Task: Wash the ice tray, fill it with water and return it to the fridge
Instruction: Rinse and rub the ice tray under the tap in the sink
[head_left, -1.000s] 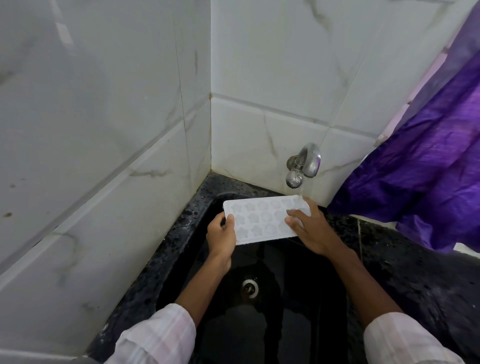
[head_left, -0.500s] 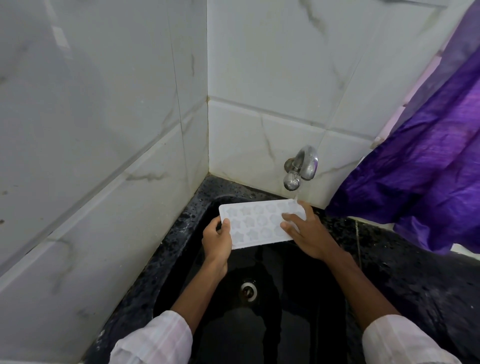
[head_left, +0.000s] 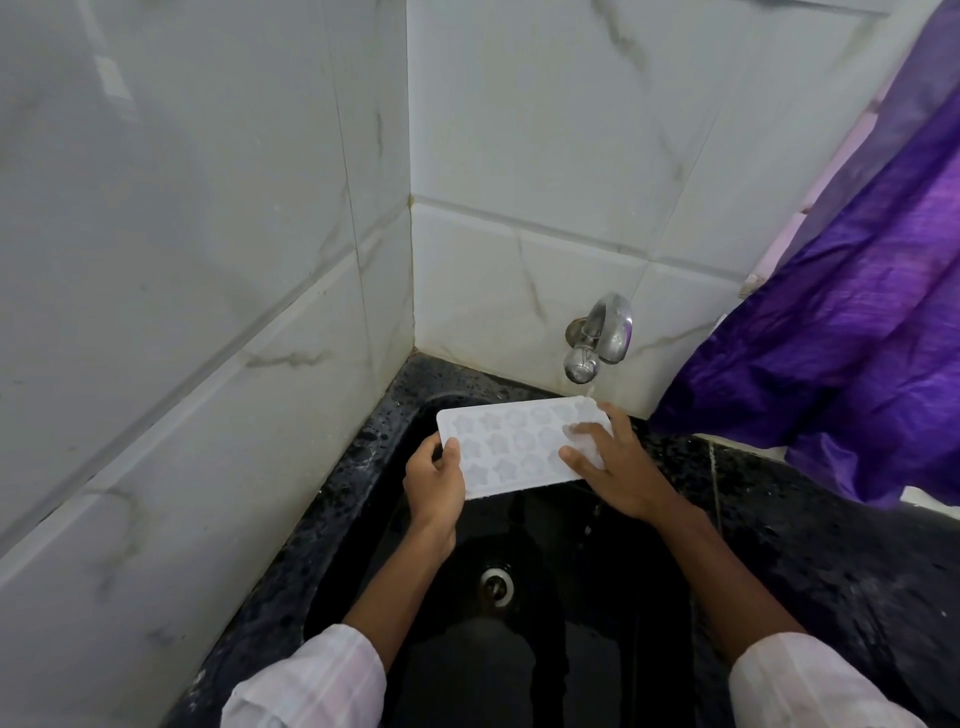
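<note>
A person held a white ice tray (head_left: 511, 447) level over a black sink (head_left: 358, 525) under a running wall tap (head_left: 597, 338), the thin stream of water (head_left: 589, 391) landing on the tray's far right corner; the left hand (head_left: 435, 480) grasped the tray's left short end, thumb curled over the top face and the other fingers hidden below it; the right hand (head_left: 610, 467) lay palm down on the right end, its fingers spread and fairly straight across the moulded star-shaped cells, pressing on the tray rather than clasping it, as far as the view showed.

The job appeared to be at its first stage, the washing; the spread fingers on the wet end suggested rubbing under the flow, though no soap or sponge was in sight; whether any cell already held water could not be made out through the pale plastic.

Filling the cells evenly, shutting off the tap and carrying the tray flat to the fridge all looked to be ahead; no fridge was in view.

A purple cloth (head_left: 857, 338) hung to the right above the dark speckled counter (head_left: 831, 551); the drain (head_left: 497, 584) sat open below the tray.
</note>
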